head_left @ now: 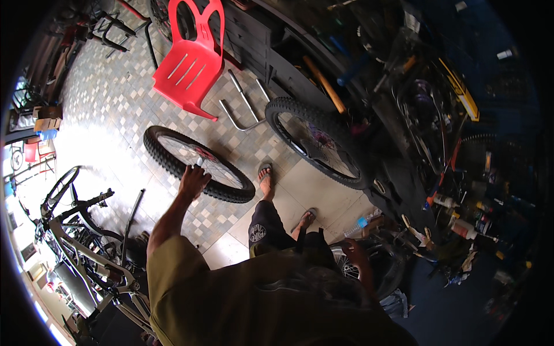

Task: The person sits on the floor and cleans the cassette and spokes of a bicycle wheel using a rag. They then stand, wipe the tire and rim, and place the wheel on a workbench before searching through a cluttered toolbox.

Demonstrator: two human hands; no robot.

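Note:
My left hand (195, 180) reaches forward with its fingers closed at the hub of a bicycle wheel (154, 151), which has a knobby black tyre. The wheel tilts above the tiled floor, and a white piece shows at its hub, by my fingertips. On my right side, my right hand (354, 255) hangs low in shadow, beside a second spoked wheel (378, 259). Its fingers are too dark to show whether they grip anything. A third wheel with a knobby tyre (278, 109) leans against the dark bench ahead to the right.
A red plastic chair (190, 63) and a bent metal tube stand (245, 106) are ahead. Bicycle frames (86, 242) crowd the left side. Cluttered tools and bottles (461, 228) fill the right. A plastic bottle (358, 224) lies near my right foot.

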